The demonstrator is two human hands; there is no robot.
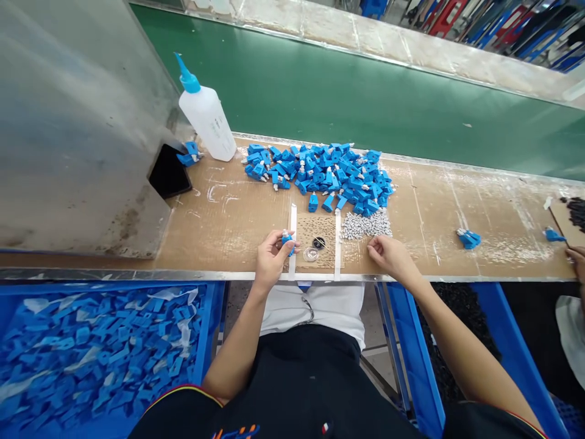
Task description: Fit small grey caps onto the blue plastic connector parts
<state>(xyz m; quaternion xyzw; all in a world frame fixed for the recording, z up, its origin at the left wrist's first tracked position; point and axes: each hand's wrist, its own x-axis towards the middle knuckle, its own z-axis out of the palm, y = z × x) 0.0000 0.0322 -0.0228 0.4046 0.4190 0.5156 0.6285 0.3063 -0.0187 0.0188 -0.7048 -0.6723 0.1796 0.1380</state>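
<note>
My left hand (273, 259) pinches a small blue plastic part (287, 242) with a white tip, just left of a brown cardboard pad (315, 225) edged by white tape strips. A small black dish (319, 243) and a clear round dish (311, 255) sit on the pad. My right hand (388, 255) has its fingers drawn together at the lower edge of a heap of small grey pieces (365, 225). No held piece shows in those fingers. Farther back lies a large pile of blue parts (320, 171).
A white squeeze bottle (208, 119) with a blue nozzle stands at the bench's back edge beside a grey metal panel (77, 122). A blue crate (100, 360) of flat blue parts sits below left. A co-worker's hand (576, 262) enters at the right, behind the green belt (320, 91).
</note>
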